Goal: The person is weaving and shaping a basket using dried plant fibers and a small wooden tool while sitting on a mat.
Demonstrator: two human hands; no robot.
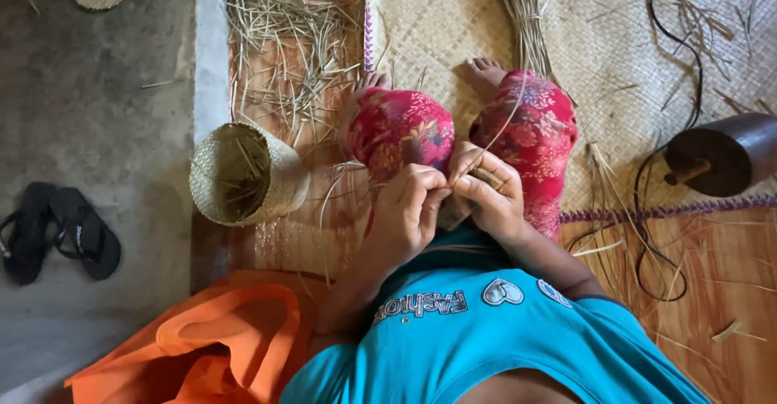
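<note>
Nearest the camera lies the person's teal shirt (486, 331), and at the near left an orange cloth (218, 347) sits bunched on the floor. Both forearms rise from the shirt and bend inward, so that the hands meet in the lap just short of the knees. The left hand (409, 214) is curled, knuckles up, with fingers and thumb pinched onto the small woven piece (455, 210) held between the two hands. The right hand (490, 197) is curled the same way, its fingers closed narrow on that piece and on a thin straw strand (503, 125) that runs up and away over the right knee. The two hands touch at the fingertips; most of the woven piece is hidden under them.

Just beyond the hands are the knees in red flowered trousers (401, 129), with bare feet farther off resting on a pale woven mat (437, 15). To the left, beside the left knee, a small woven basket (243, 173) lies on its side, mouth toward the camera. Beyond it loose straw (283, 40) is scattered. At the far left, black sandals (57, 230) rest on grey concrete. To the right stands a dark wooden cylinder (720, 157), with a black cord (647, 226) looping near it. A straw bundle (522, 15) lies at the far middle.
</note>
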